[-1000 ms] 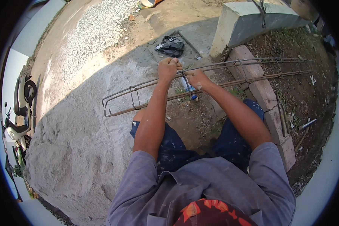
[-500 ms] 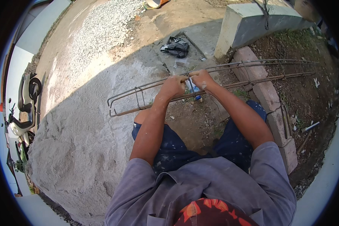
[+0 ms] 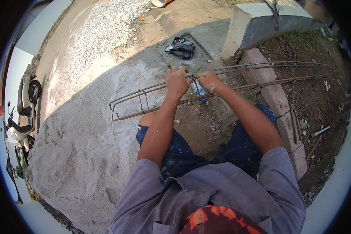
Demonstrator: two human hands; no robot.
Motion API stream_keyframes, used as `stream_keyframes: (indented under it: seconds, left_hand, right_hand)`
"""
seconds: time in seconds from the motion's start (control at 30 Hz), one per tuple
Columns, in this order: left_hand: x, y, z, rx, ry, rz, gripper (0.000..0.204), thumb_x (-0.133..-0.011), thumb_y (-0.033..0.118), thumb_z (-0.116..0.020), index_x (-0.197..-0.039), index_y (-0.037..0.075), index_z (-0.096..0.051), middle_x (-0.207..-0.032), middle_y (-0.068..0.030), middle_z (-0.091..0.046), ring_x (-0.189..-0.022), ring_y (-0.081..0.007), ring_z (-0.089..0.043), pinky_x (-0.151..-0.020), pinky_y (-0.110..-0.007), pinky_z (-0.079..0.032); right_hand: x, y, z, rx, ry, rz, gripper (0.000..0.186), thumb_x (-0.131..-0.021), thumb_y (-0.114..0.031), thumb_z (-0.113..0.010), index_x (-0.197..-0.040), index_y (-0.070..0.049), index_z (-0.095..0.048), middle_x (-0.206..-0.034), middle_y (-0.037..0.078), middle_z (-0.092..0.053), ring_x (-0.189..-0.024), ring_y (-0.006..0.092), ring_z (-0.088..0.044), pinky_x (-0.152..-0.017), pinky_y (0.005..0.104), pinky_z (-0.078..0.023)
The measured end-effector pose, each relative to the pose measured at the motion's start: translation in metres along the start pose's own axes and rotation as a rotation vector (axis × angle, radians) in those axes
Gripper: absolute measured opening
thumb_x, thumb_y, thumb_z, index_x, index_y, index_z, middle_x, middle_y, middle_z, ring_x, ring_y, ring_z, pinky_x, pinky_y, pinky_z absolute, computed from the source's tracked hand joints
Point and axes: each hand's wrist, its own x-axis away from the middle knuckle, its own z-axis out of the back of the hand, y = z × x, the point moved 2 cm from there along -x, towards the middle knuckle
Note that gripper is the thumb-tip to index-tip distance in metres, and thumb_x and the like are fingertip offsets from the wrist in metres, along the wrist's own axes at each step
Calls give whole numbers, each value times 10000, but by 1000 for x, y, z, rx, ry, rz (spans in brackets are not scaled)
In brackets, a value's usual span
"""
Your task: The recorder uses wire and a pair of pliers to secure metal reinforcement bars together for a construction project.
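Observation:
A long, narrow steel rebar cage with hooked left ends lies across in front of me, above my knees. My left hand is on its far bars just left of a square stirrup, fingers bent over the steel and thumb toward the stirrup. On the stirrup's other side, my right hand is closed around the far bars, its fingertips close to the stirrup. Both hands hide the joint's details, and any tie wire there is too small to make out. Blue-and-white packaging shows on the ground below, behind the stirrup.
The cage's right part passes over a row of concrete blocks. A large grey sand heap lies left, with white gravel beyond. A crumpled black plastic bag lies ahead, near a low wall. A scooter stands far left.
My left hand has shifted slightly up and away from me, its fingers lifting from a tight curl to lie over the far bars. The right hand stays nearly in place. The cage's left end moved slightly.

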Motion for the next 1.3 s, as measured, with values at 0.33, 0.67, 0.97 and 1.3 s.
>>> stream_keyframes:
  seconds: [0.33, 0.67, 0.97, 1.3]
  left_hand:
    - [-12, -17, -26, 116, -241, 93, 216, -744, 229, -672, -895, 82, -725, -856, -181, -686, -811, -317, -674, -716, -411, -521]
    - [-33, -31, -21, 795, -513, 492, 410, -776, 157, -738, -1147, 8, -649, -904, -125, -713, -770, -159, -674, -697, -293, -525]
    - [-28, -26, -28, 708, -188, 411, 320, -724, 123, -749, -1022, 33, -675, -806, -114, -716, -726, -155, -659, -676, -288, -507]
    - [-16, -17, -12, 676, -141, 304, 302, -750, 128, -703, -1032, 24, -672, -813, -120, -718, -739, -184, -671, -705, -298, -499]
  right_hand:
    - [5, -10, -2, 140, -28, 123, 330, -779, -63, -481, -1008, -20, -714, -752, 105, -685, -665, 155, -583, -643, 311, -468]
    - [8, -9, 2, 333, -25, 170, 336, -830, -75, -505, -1100, -88, -703, -640, 34, -600, -559, 91, -466, -530, 282, -407]
    - [1, -2, 0, 334, -38, 167, 365, -817, -79, -514, -1144, -40, -669, -701, 66, -658, -581, 111, -507, -564, 276, -431]
    - [1, -42, 16, -53, -153, -236, 203, -847, -125, -547, -671, -24, -562, -552, -2, -461, -429, 83, -399, -378, 272, -264]
